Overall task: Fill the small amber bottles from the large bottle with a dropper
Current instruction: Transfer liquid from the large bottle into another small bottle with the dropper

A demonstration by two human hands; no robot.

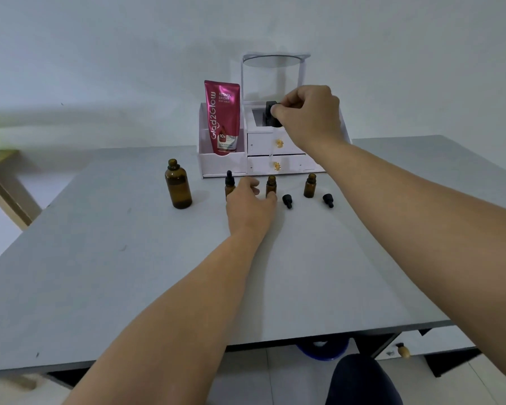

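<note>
The large amber bottle (178, 187) stands uncapped at the left of the row. To its right are three small amber bottles: the left one (229, 187) wears a black dropper cap, while the middle one (271, 185) and the right one (309, 186) are uncapped. My right hand (308, 115) pinches the black bulb of a dropper (271, 111), whose thin glass tube hangs straight down above the middle bottle's mouth. My left hand (250, 206) rests on the table with its fingertips holding the base of the middle bottle.
Two loose black dropper caps (287, 201) (328, 200) lie on the grey table (187, 273) beside the small bottles. Behind them stands a white drawer organiser (275, 147) with a pink tube (222, 118) in it. The table's front edge is near me.
</note>
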